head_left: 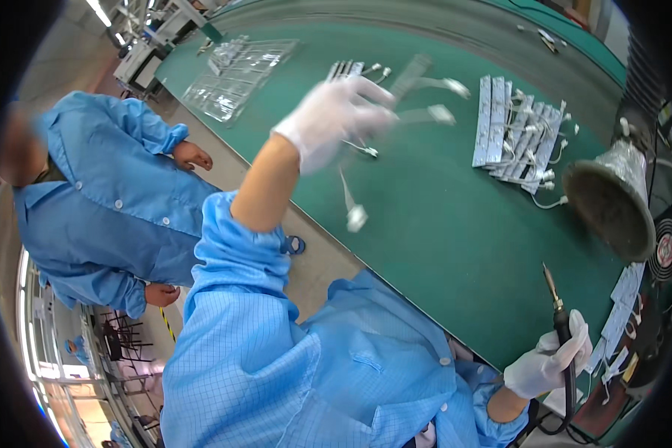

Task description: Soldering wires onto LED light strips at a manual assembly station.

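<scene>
at bench (440, 239), soldering iron (562, 326) in right hand (546, 364)

At the left of our flat green surface (418, 231) lies clear plastic packaging (254, 75); at the right, thin silver-grey strip boards (489, 123), left of a grey cone-shaped hood (608, 209). Our white-gloved left hand (336, 119) is between packaging and boards, our white-gloved right hand (549, 358) nearer than the hood.

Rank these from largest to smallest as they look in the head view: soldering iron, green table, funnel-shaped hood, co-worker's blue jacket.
1. Green table
2. Co-worker's blue jacket
3. Funnel-shaped hood
4. Soldering iron
</scene>
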